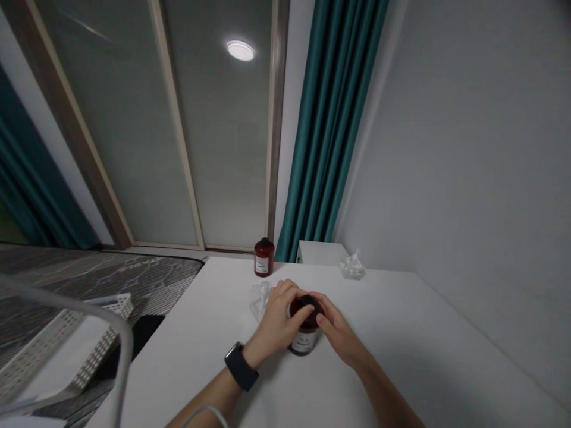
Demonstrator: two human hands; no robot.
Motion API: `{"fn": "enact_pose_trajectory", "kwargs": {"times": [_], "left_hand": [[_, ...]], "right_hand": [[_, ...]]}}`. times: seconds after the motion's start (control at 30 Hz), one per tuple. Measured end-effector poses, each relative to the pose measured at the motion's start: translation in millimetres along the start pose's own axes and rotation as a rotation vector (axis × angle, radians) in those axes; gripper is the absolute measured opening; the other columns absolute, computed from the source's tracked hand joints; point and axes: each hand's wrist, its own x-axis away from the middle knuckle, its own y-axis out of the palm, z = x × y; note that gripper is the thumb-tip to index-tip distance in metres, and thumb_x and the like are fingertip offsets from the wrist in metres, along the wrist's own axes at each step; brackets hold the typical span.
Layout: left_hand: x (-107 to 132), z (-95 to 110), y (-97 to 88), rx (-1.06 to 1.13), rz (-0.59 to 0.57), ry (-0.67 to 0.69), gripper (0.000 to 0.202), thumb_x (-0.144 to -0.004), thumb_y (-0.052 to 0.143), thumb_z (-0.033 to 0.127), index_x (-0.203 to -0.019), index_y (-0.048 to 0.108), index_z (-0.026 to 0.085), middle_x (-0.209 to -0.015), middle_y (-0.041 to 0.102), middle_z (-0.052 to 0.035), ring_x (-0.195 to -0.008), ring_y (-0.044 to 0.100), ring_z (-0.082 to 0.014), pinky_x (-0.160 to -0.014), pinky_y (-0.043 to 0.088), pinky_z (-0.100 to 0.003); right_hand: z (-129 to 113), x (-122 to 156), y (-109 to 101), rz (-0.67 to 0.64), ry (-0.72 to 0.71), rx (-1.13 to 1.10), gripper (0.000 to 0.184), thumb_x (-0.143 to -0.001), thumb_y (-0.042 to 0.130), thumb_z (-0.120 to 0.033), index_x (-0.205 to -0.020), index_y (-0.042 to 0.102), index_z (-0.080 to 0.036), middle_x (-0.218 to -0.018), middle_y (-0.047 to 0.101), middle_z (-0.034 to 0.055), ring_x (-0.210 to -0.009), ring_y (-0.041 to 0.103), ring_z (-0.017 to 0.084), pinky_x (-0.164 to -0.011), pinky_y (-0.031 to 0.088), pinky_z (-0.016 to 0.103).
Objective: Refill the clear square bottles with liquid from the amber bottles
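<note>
A dark red-brown bottle [304, 342] with a white label and a black cap stands upright on the white table [214, 315]. My left hand [283, 312], with a dark watch on its wrist, wraps round the bottle's upper left side, its thumb over the shoulder near the cap. From the right, my right hand [338, 333] closes round the upper part, thumb and fingers close to the cap. Part of the cap is covered by my fingers. A clear crumpled plastic bag [257, 300] lies just behind my left hand, partly hidden by it.
A second, similar red-brown bottle [264, 259] stands near the table's far edge. Another clear plastic bag [352, 267] is at the back right, by a white box [323, 254]. At left are a white perforated basket [89, 362] and a pale curved tube [127, 351]. A wall borders the right.
</note>
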Motion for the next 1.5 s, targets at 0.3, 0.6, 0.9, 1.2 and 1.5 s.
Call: {"fn": "enact_pose_trajectory", "kwargs": {"times": [0.3, 0.6, 0.9, 1.2, 1.5], "left_hand": [[2.6, -8.8, -1.6, 0.111, 0.074, -0.018, 0.018, -0.081, 0.072, 0.019, -0.081, 0.054, 0.020, -0.087, 0.054, -0.0009, -0.087, 0.054, -0.0206, -0.080, 0.043, -0.034], [10.3, -16.0, -19.4, 0.036, -0.006, 0.166, 0.012, -0.088, 0.068, 0.020, -0.084, 0.057, 0.020, -0.091, 0.063, -0.0041, -0.088, 0.058, -0.0202, -0.078, 0.048, -0.034], [31.8, -27.6, -30.1, -0.132, -0.025, 0.432, 0.033, -0.095, 0.051, 0.014, -0.126, 0.058, 0.021, -0.125, 0.068, -0.0121, -0.117, 0.060, -0.0258, -0.102, 0.046, -0.048], [36.6, -32.5, -30.9, -0.163, -0.052, 0.460, 0.044, -0.092, 0.049, 0.014, -0.135, 0.053, 0.023, -0.133, 0.065, -0.0124, -0.122, 0.059, -0.0273, -0.104, 0.045, -0.051], [37.5, -32.3, -30.5, -0.189, -0.037, 0.472, 0.048, -0.090, 0.049, 0.012, -0.137, 0.051, 0.023, -0.133, 0.063, -0.0124, -0.122, 0.058, -0.0276, -0.104, 0.045, -0.051]], "right_hand": [[-0.5, 0.0, 1.2, 0.001, 0.010, 0.004, 0.046, -0.093, 0.060, -0.052, -0.130, 0.054, -0.025, -0.130, 0.063, 0.0105, -0.125, 0.056, 0.028, -0.108, 0.042, 0.044], [2.0, -0.7, 1.7, 0.043, 0.003, 0.011, 0.046, -0.091, 0.061, -0.054, -0.126, 0.056, -0.025, -0.130, 0.064, 0.0111, -0.125, 0.057, 0.029, -0.108, 0.042, 0.046], [4.1, 1.9, 0.2, 0.056, 0.003, 0.041, 0.045, -0.092, 0.058, -0.056, -0.125, 0.056, -0.026, -0.131, 0.064, 0.0105, -0.125, 0.056, 0.028, -0.108, 0.043, 0.044], [13.2, -3.1, -1.8, 0.403, -0.049, 0.156, 0.037, -0.095, 0.053, -0.052, -0.120, 0.060, -0.026, -0.104, 0.066, 0.0053, -0.107, 0.060, 0.024, -0.100, 0.045, 0.039], [-34.3, -27.6, 8.1, 0.279, -0.180, 0.407, 0.034, -0.099, 0.046, -0.046, -0.121, 0.058, -0.023, -0.085, 0.057, 0.0010, -0.084, 0.056, 0.020, -0.083, 0.045, 0.033]]}}
